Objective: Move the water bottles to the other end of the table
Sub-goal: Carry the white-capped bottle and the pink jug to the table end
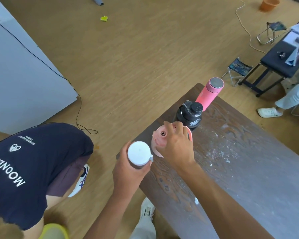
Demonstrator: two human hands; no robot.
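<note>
A dark wooden table (240, 161) runs from the centre to the lower right. At its far corner stands a pink flask (209, 94) with a steel cap, and a black bottle (190, 116) stands just in front of it. My right hand (178, 145) grips the top of a pale pink bottle (158, 140) with a handle, close to the black bottle. My left hand (128, 168) is wrapped around a white-capped bottle (139, 153) at the table's left edge; its body is hidden by my fingers.
A person in a dark T-shirt (29, 161) bends low at the left, close to the table. Two folding stools (238, 68) and a black bench (280, 64) stand at the right. Another person's leg and shoe (269, 112) are at the right. A cable (76, 109) lies on the floor.
</note>
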